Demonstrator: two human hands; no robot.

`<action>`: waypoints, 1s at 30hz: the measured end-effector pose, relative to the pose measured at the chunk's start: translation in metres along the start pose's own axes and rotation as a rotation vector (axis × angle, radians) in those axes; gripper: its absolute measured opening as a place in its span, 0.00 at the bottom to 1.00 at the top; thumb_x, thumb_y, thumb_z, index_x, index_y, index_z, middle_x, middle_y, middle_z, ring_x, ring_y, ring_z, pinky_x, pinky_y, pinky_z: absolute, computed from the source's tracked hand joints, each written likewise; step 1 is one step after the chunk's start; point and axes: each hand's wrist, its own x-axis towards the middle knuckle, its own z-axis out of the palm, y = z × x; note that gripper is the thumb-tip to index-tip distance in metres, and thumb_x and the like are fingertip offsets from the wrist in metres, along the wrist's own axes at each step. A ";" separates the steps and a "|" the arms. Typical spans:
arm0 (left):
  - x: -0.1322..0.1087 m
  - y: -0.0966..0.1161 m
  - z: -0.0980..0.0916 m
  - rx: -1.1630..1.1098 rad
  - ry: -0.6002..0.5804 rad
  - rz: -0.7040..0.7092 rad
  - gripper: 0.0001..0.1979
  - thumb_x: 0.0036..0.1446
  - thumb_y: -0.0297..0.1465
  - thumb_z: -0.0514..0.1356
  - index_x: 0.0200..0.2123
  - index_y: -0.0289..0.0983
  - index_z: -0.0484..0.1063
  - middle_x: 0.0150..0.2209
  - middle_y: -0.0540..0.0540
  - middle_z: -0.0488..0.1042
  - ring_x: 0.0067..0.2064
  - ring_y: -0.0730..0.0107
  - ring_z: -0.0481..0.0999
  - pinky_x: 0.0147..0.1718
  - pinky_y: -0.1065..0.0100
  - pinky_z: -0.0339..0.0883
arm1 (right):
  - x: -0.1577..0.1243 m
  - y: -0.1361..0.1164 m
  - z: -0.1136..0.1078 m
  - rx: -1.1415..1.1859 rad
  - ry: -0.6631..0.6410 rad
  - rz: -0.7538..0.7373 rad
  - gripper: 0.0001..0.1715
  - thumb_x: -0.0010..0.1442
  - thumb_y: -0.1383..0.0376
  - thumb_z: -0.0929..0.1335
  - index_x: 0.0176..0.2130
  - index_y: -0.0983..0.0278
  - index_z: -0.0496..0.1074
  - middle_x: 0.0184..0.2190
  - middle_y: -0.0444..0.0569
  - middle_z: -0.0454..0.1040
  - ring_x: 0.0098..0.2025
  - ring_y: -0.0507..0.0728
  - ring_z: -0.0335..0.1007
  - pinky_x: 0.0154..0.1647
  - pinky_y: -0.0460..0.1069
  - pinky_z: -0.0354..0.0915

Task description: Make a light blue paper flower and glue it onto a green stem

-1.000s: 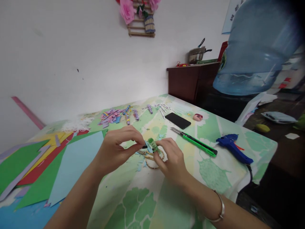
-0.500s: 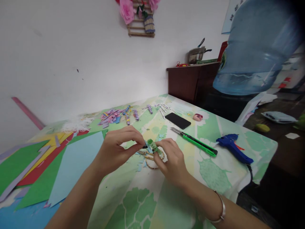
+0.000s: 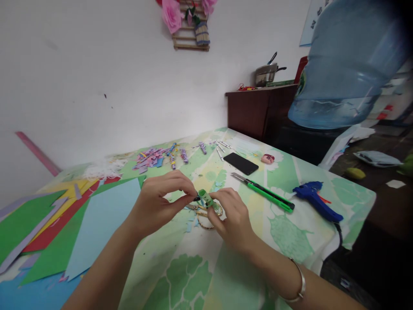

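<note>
Between thumb and fingers, my right hand (image 3: 230,215) holds a small green roll (image 3: 205,198) with dark marks. My left hand (image 3: 167,200) is pinched at the roll's left side, on a small dark piece (image 3: 196,199) too small to name. Beneath the hands lie gold-coloured scissors (image 3: 204,214), partly hidden by the right fingers, with light blue scraps (image 3: 189,226) beside them. A green cutter knife (image 3: 264,192) rests to the right, its blade showing. Beyond it is a black phone (image 3: 241,163).
Coloured paper sheets (image 3: 103,219) cover the table's left side. Paper strips (image 3: 150,159), patterned rolls (image 3: 183,156) and white sticks (image 3: 222,147) lie farther back. A blue glue gun (image 3: 316,200) with a cord sits near the right edge, by a large water bottle (image 3: 342,73).
The green roll has tilted slightly in my right fingers. Both hands have otherwise hardly moved.
</note>
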 end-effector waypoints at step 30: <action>-0.001 -0.006 0.008 0.048 0.122 -0.170 0.03 0.51 0.27 0.59 0.32 0.37 0.71 0.31 0.47 0.73 0.32 0.70 0.70 0.32 0.66 0.65 | 0.003 -0.001 -0.001 0.401 -0.122 0.413 0.09 0.52 0.70 0.65 0.36 0.63 0.70 0.30 0.45 0.72 0.33 0.53 0.68 0.37 0.49 0.66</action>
